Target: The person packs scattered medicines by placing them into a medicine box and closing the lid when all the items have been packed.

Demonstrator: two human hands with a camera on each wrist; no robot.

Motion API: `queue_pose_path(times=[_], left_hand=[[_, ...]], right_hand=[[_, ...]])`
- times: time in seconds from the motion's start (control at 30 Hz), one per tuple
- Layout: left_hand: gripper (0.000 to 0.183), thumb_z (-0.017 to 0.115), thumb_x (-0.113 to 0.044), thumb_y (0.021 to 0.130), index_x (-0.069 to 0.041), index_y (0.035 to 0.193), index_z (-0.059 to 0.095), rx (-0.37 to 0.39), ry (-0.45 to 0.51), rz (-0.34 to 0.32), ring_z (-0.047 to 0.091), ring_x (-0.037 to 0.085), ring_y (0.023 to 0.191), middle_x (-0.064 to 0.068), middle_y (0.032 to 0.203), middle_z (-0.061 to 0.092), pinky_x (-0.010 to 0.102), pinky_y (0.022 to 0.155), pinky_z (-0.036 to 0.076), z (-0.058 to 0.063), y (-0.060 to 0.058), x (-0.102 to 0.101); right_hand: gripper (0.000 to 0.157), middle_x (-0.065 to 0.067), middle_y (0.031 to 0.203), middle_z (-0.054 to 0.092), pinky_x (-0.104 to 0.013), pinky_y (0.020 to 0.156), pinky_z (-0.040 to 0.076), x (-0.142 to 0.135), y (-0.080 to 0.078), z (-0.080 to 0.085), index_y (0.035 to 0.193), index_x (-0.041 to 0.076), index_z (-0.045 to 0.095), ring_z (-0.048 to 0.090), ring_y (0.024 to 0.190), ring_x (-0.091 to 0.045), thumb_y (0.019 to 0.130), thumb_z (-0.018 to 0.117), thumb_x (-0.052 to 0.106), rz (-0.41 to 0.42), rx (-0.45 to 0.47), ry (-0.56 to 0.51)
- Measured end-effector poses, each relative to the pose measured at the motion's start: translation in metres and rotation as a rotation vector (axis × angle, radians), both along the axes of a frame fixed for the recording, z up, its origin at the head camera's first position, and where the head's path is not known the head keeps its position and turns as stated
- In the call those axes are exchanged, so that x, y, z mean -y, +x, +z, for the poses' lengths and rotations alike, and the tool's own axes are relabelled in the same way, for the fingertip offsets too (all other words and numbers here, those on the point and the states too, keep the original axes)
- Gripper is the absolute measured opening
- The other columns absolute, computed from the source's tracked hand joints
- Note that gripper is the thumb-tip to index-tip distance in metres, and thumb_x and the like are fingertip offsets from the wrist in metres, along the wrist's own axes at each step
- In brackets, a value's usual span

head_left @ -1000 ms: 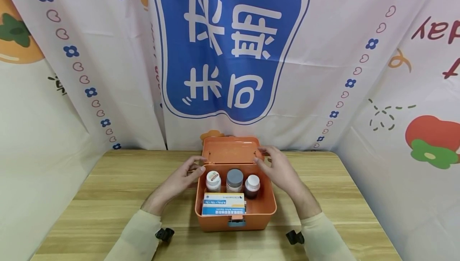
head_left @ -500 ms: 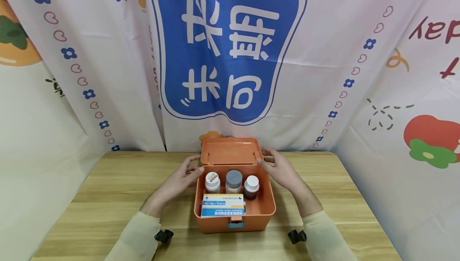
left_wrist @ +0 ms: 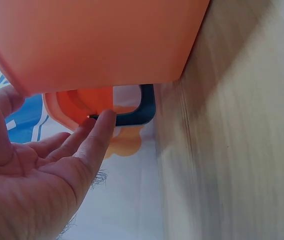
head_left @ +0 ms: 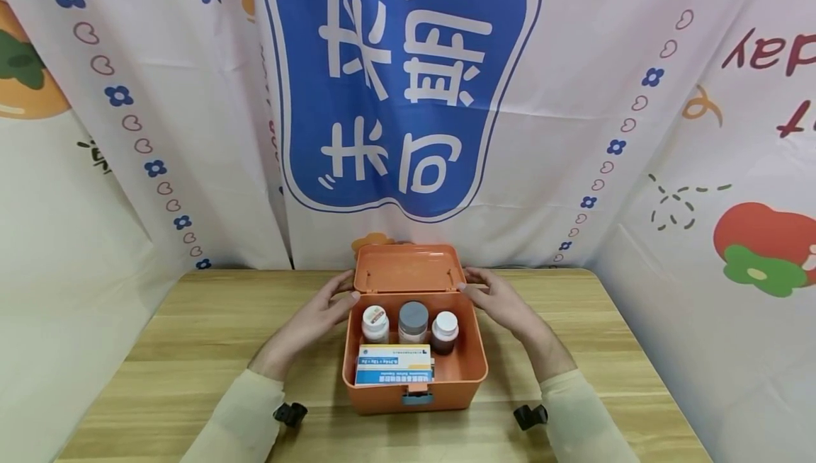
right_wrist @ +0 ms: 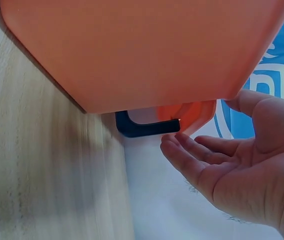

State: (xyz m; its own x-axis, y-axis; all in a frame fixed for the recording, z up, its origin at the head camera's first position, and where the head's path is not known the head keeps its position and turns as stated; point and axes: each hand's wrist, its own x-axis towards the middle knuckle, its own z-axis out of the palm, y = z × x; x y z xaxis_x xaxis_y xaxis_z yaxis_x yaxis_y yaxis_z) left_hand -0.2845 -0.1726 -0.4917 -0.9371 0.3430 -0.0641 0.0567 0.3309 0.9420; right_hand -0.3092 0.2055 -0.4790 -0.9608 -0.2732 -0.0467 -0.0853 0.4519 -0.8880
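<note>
An orange storage box [head_left: 414,397] stands with its lid [head_left: 408,268] tilted back at the far side. Inside are a white-capped bottle [head_left: 376,325], a grey-capped bottle [head_left: 413,323], a dark bottle with a white cap [head_left: 445,332] and a blue-and-white medicine box [head_left: 393,365]. My left hand [head_left: 321,314] lies at the back left corner, thumb tip by the rim and fingers reaching behind the lid. Mirroring it, my right hand [head_left: 506,304] is at the back right corner. In the left wrist view, extended fingers overlap the lid's dark handle [left_wrist: 144,110]; the right fingertips are near its other end.
The box rests on a wood-grain table [head_left: 210,350]. Behind the table's far edge hangs a printed white cloth [head_left: 542,166] with a large blue patch. A blue-grey latch [head_left: 417,399] sits on the box's front. Each wrist carries a small black camera mount [head_left: 290,415].
My right hand has shifted slightly outward, from over the lid's right edge to beside it. The left hand stays nearly in place. The lid remains tilted back; the head view has drifted a little.
</note>
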Motion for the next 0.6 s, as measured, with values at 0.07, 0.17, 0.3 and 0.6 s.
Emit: queue_pose_path(times=[0.07, 0.17, 0.3, 0.6], left_hand=[[0.075, 0.051, -0.043, 0.111, -0.010, 0.169, 0.016, -0.007, -0.016, -0.012, 0.045, 0.047, 0.150, 0.025, 0.170, 0.030, 0.051, 0.115, 0.054, 0.000, -0.002, 0.000], [0.076, 0.051, -0.046, 0.111, -0.010, 0.169, 0.018, -0.011, -0.045, -0.009, 0.045, 0.047, 0.150, 0.024, 0.170, 0.031, 0.052, 0.115, 0.053, -0.001, -0.007, 0.001], [0.075, 0.051, -0.046, 0.111, -0.008, 0.169, 0.019, -0.023, -0.072, -0.025, 0.043, 0.046, 0.152, 0.024, 0.170, 0.032, 0.055, 0.117, 0.051, -0.002, -0.013, 0.002], [0.074, 0.051, -0.046, 0.111, -0.007, 0.168, 0.023, -0.061, -0.119, -0.064, 0.041, 0.046, 0.153, 0.022, 0.171, 0.034, 0.062, 0.122, 0.043, 0.002, -0.017, 0.004]], right_hand=[[0.067, -0.020, 0.158, 0.052, -0.048, 0.109, 0.058, -0.002, -0.002, -0.003, 0.159, 0.004, 0.041, 0.058, 0.142, -0.040, 0.107, 0.061, 0.041, 0.018, 0.032, -0.028], [0.065, -0.017, 0.162, 0.049, -0.050, 0.113, 0.055, -0.004, -0.004, -0.005, 0.160, 0.008, 0.041, 0.055, 0.145, -0.036, 0.108, 0.059, 0.042, 0.051, 0.083, -0.058], [0.063, -0.013, 0.162, 0.050, -0.054, 0.118, 0.050, -0.006, -0.007, -0.006, 0.160, 0.011, 0.042, 0.054, 0.147, -0.033, 0.108, 0.058, 0.043, 0.082, 0.122, -0.077], [0.062, -0.011, 0.159, 0.054, -0.054, 0.119, 0.049, -0.007, -0.008, -0.007, 0.160, 0.012, 0.043, 0.055, 0.146, -0.031, 0.109, 0.056, 0.045, 0.127, 0.109, -0.073]])
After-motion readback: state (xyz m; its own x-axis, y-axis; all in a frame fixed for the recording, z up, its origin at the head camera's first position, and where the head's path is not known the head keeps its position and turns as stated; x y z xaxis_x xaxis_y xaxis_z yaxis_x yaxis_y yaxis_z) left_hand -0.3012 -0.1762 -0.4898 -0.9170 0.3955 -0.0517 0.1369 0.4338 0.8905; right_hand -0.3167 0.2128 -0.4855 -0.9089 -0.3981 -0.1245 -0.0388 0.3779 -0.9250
